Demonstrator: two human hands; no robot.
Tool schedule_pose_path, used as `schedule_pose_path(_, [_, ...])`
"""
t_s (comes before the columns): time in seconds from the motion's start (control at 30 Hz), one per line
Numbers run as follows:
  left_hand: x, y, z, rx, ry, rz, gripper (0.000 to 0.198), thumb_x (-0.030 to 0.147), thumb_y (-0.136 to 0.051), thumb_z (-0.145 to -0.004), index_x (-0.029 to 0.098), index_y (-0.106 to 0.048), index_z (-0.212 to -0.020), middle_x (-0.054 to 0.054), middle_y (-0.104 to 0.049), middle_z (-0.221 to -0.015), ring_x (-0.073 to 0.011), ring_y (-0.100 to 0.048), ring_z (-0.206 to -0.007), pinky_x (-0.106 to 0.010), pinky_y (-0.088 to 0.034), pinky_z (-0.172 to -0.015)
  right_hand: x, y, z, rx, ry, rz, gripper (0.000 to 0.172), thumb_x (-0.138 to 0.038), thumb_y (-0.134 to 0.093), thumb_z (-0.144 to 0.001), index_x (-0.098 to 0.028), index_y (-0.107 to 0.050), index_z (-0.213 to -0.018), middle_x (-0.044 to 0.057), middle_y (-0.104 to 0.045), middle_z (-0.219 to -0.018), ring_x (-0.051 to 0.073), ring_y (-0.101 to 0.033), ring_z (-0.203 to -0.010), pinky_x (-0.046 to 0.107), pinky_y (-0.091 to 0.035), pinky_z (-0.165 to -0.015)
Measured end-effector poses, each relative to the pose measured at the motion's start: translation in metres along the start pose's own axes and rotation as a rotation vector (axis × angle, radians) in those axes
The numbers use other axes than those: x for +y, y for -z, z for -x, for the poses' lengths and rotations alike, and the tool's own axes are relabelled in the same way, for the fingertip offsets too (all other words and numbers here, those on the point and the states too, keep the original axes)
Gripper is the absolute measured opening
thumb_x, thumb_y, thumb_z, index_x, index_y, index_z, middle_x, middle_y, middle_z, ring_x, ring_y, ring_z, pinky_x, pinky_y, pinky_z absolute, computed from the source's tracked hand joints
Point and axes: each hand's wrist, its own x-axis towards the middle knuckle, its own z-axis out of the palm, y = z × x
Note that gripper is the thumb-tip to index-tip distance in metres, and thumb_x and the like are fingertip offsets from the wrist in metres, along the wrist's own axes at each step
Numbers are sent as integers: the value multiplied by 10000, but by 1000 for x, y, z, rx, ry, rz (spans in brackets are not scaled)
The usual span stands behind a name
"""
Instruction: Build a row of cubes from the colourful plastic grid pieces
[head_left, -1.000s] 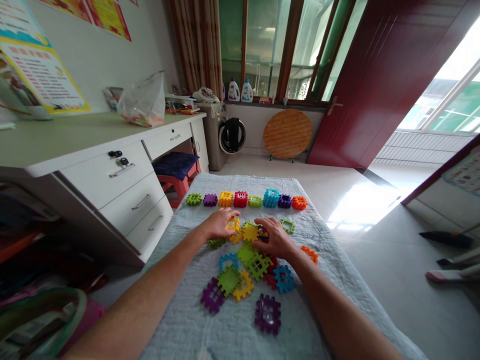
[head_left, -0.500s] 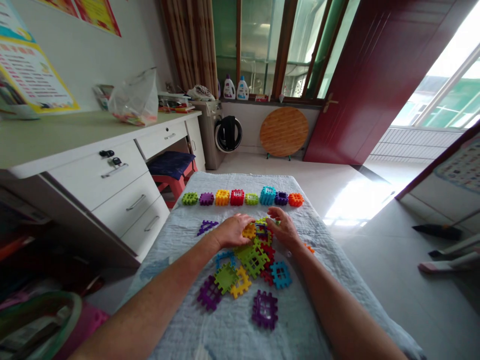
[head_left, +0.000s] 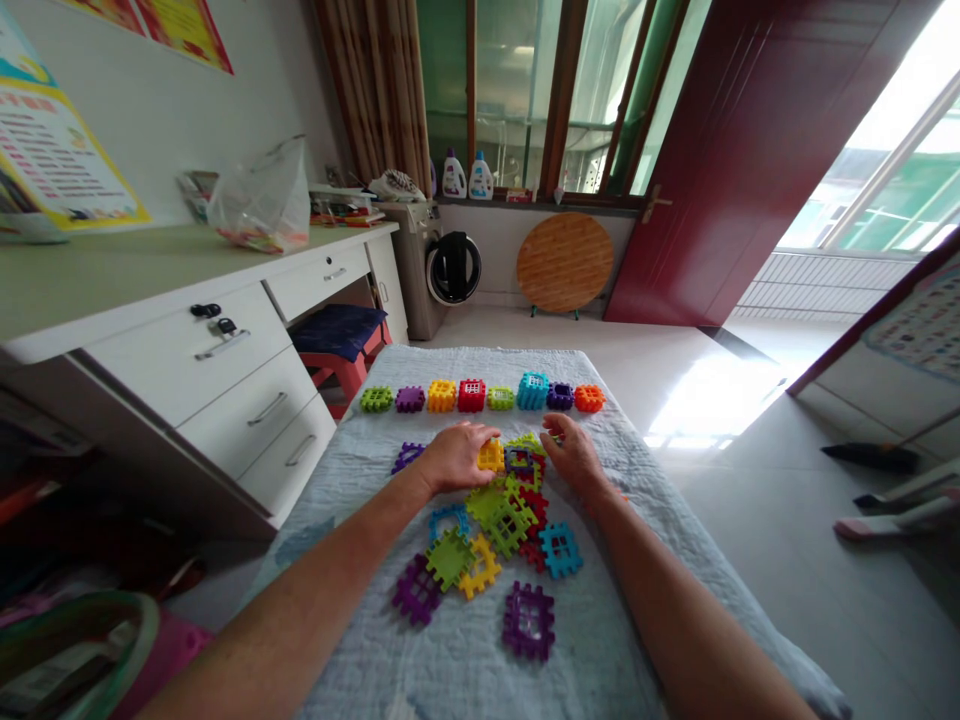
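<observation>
My left hand (head_left: 459,456) is closed around the edge of a yellow interlocking toy panel (head_left: 491,455), at the far end of a loose pile. Across from it, my right hand (head_left: 574,456) is curved with thumb and fingers apart, beside light green panels (head_left: 525,443); I see nothing in its grasp. Nearer me in the pile lie a green window panel (head_left: 508,526), red panels (head_left: 534,505), a blue panel (head_left: 561,550) and another yellow panel (head_left: 480,568). A purple panel (head_left: 529,620) lies apart at the front.
Behind my hands a row of several assembled cubes crosses the cloth-covered table (head_left: 337,620), among them a red cube (head_left: 472,395) and a blue cube (head_left: 533,390). A white desk (head_left: 202,350) stands at the left, with a red stool (head_left: 349,375) beside it.
My left hand has shifted slightly left, and the yellow panel in it has tilted up and moved left from the pile. My right hand has moved slightly right, away from the pieces.
</observation>
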Motion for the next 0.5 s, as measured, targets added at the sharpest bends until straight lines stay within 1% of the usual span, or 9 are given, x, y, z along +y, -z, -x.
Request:
schedule_pose_path(0.07, [-16, 11, 2, 56, 20, 18, 577, 351, -648, -657, 144, -581, -1192, -94, -668, -1108, -243, -623, -970, -314, -464, -897, 0, -1, 0, -1, -4, 6, 292, -264, -532, -760, -165, -607, -1024, 78, -669, -922, 192, -601, -808, 336, -478, -749])
schedule_pose_path(0.13, [-37, 25, 1, 116, 60, 25, 567, 345, -635, -667, 130, -579, -1190, -105, -652, -1151, -241, -612, -1016, -309, -443, -936, 1, -1, 1, -5, -4, 8, 295, -259, -529, -758, -167, -606, -1027, 76, -667, -925, 190, -597, -803, 333, -477, -743])
schedule_pose_path(0.23, [-72, 46, -6, 155, 158, -3, 534, 328, -622, -661, 130, -595, -1156, -108, -651, -1136, -244, -614, -1008, -305, -453, -910, 4, -3, 1, -18, 2, 1, 293, -249, -530, -751, -167, -602, -1023, 69, -660, -907, 181, -590, -772, 325, -477, -726])
schedule_pose_path(0.3, [-92, 55, -15, 110, 184, -26, 519, 310, -620, -644, 133, -602, -1132, -97, -659, -1104, -243, -613, -1002, -291, -452, -900, 5, -4, 1, -24, 5, -8, 292, -241, -530, -749, -169, -597, -1024, 62, -655, -901, 172, -586, -750, 320, -478, -720])
schedule_pose_path(0.37, [-107, 58, -27, 46, 194, -51, 534, 285, -628, -612, 135, -603, -1124, -93, -657, -1104, -247, -606, -1018, -280, -443, -905, 6, -4, 1, -24, 3, -17, 290, -234, -526, -750, -172, -592, -1025, 58, -652, -904, 166, -584, -738, 318, -478, -719])
schedule_pose_path(0.5, [-122, 55, -48, -25, 180, -52, 551, 252, -639, -566, 130, -615, -1102, -96, -657, -1110, -254, -601, -1026, -269, -430, -910, 6, -4, 1, -23, 0, -26, 283, -224, -519, -752, -172, -591, -1020, 59, -649, -905, 161, -587, -732, 310, -482, -713])
